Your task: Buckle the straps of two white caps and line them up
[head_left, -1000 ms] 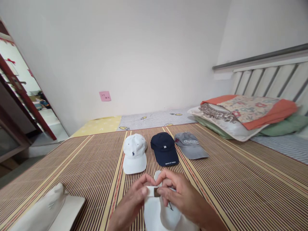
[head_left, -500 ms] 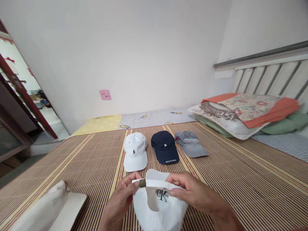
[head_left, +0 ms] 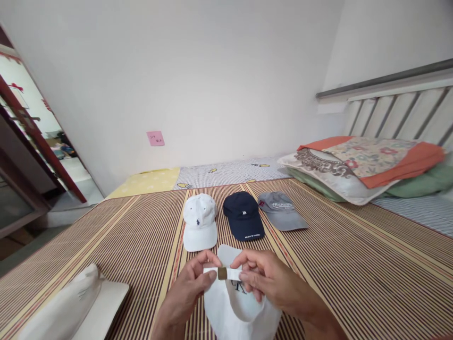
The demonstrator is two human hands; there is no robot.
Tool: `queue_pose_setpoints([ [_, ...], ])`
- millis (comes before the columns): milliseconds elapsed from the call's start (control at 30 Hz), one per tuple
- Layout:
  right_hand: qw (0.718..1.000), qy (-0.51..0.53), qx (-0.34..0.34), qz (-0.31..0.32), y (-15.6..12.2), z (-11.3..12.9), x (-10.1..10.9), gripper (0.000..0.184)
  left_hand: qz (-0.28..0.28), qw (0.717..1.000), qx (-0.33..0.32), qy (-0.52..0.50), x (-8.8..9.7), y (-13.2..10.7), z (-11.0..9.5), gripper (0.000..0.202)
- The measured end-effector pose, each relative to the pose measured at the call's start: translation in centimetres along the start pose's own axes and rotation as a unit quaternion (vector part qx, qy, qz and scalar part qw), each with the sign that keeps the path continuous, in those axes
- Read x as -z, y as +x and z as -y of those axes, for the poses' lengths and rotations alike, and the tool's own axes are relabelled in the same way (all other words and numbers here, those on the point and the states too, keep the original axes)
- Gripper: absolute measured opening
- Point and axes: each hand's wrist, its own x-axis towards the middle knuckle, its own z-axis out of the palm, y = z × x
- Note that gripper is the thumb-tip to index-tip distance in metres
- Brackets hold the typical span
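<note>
The fingers (head_left: 207,278) of the left hand (head_left: 189,288) are closed in a pinch, thumb against index finger, on one end of a white strap (head_left: 233,275). The thumb and index finger of the right hand (head_left: 274,278) grip the other end in the same way, the remaining fingers curled loosely beneath. Between the two pinches a brown-gold buckle (head_left: 222,273) sits on the strap, nearer to the left fingertips and apart from the right ones.

The strap belongs to a white cap (head_left: 222,314), which hangs below and between the fingers, back toward the wearer. Its brim shows just beyond the fingertips, and dark lettering, partly covered by the right fingers, shows right below the strap.

Ahead of the left fingers stands a second white cap with a small dark emblem (head_left: 200,226); ahead of the right fingers are a navy cap (head_left: 242,218) and, farther to the right, a grey cap (head_left: 282,211) just beside it. Well to the left of the left fingers lies a cream cap (head_left: 60,304). These four rest on a striped mat (head_left: 141,255).
</note>
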Motion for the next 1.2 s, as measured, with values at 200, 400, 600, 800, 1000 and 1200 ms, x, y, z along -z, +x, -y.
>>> queue_pose_setpoints([
  [200, 0.999, -0.025, -0.002, -0.027, 0.0, 1.0, -0.2, 0.013, 0.036, 0.999, -0.012, -0.012, -0.6, 0.1, -0.4, 0.039],
  [400, 0.999, -0.023, 0.002, -0.025, -0.1, 0.8, -0.3, 0.010, 0.039, 0.999, -0.007, 0.004, -0.7, 0.0, -0.5, 0.036],
  [600, 0.999, -0.026, 0.016, -0.026, -0.1, 1.0, -0.3, 0.010, 0.027, 1.000, 0.005, 0.016, -0.3, -0.4, 0.1, 0.034],
  [800, 0.999, -0.012, 0.038, -0.033, -0.2, 1.3, -0.2, 0.011, 0.060, 0.995, -0.008, -0.084, -0.9, -0.2, -0.4, 0.031],
  [1000, 0.999, -0.017, 0.039, -0.027, -0.2, 1.1, -0.5, 0.013, 0.037, 0.995, -0.002, -0.093, -1.4, 0.0, -0.1, 0.035],
  [1200, 0.998, -0.023, 0.043, -0.031, -0.2, 1.2, -0.5, 0.011, 0.051, 0.994, 0.010, -0.098, -1.2, 0.1, 0.1, 0.037],
])
